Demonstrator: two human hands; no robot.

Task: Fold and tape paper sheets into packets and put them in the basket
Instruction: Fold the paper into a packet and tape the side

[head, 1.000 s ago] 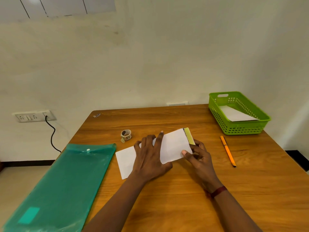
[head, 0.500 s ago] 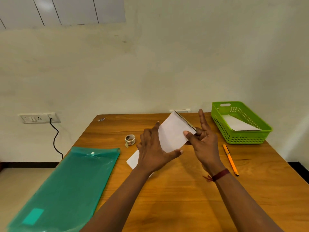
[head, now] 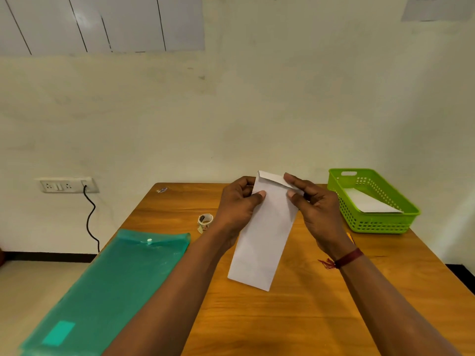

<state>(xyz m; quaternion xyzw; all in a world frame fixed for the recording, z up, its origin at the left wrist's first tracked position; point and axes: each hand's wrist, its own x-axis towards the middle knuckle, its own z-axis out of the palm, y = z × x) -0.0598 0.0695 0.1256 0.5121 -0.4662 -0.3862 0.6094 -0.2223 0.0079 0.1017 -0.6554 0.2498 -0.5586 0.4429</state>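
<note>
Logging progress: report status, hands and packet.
Left hand and right hand pinch folded packet at its top, aloft. Green basket holds one white paper. Nothing blocks the basket.

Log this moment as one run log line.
step: folding packet | left hand: pinches folded paper | right hand: pinches its top flap | basket: white paper inside | tape roll: on table
</note>
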